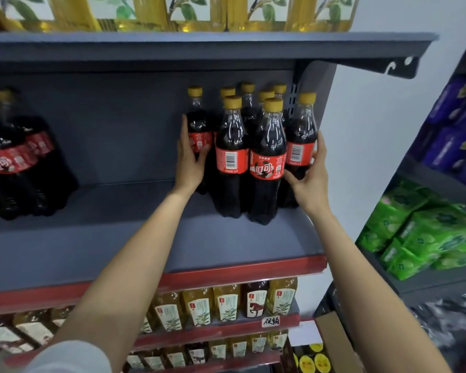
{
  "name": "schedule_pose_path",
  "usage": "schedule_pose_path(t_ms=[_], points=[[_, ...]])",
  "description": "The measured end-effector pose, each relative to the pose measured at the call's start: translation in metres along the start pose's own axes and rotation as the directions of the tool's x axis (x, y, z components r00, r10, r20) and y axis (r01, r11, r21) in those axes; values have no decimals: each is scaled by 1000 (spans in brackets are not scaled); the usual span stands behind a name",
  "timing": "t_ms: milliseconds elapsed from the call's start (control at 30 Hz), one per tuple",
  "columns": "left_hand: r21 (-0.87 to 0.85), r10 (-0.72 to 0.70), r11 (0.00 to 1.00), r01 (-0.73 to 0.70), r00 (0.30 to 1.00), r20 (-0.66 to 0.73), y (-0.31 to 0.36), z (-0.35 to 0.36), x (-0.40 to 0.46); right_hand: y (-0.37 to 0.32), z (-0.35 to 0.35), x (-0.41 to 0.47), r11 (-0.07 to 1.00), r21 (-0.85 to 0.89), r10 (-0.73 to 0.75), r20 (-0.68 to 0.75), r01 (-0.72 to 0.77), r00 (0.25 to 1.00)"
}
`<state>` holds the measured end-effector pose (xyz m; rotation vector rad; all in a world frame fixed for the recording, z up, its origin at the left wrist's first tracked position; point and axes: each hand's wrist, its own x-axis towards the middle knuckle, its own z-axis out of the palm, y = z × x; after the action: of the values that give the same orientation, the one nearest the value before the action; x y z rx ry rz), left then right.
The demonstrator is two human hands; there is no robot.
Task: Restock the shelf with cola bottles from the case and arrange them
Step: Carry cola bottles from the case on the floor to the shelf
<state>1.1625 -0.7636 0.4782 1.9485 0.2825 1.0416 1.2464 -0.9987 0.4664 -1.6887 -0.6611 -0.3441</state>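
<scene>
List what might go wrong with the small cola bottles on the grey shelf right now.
1. The yellow-capped cola bottles stand packed tight; squeezing from the left hand and right hand may tip one into its neighbours.
2. The two front bottles stand nearest the grey metal shelf's open front, so a toppled one might roll off.
3. The right-end bottle stands by the shelf's open end and could slip out.

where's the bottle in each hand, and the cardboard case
left-hand bottle (199, 122), head view, dark shoulder above label
right-hand bottle (299, 152), head view, label barcode
cardboard case (331, 337), head view, open flap
</scene>
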Motion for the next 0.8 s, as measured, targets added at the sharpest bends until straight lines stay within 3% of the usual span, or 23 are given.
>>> schedule_pose_path(t_ms=[200,367,567,800], points=[[-23,-40,999,42,997,68,-3,-6,0,8,2,3,1000,8,-18,49,18,999],[36,-73,996,75,996,-58,20,-18,-25,-13,-10,-30,979,-148,-155,-90,141,984],[92,-35,994,52,983,-178,55,-37,-79,-68,3,-71,912,-154,-410,-271,381,871],[232,169,970,-76,896,-411,76,-129,-177,-137,84,-152,768,18,-625,-195,640,756]])
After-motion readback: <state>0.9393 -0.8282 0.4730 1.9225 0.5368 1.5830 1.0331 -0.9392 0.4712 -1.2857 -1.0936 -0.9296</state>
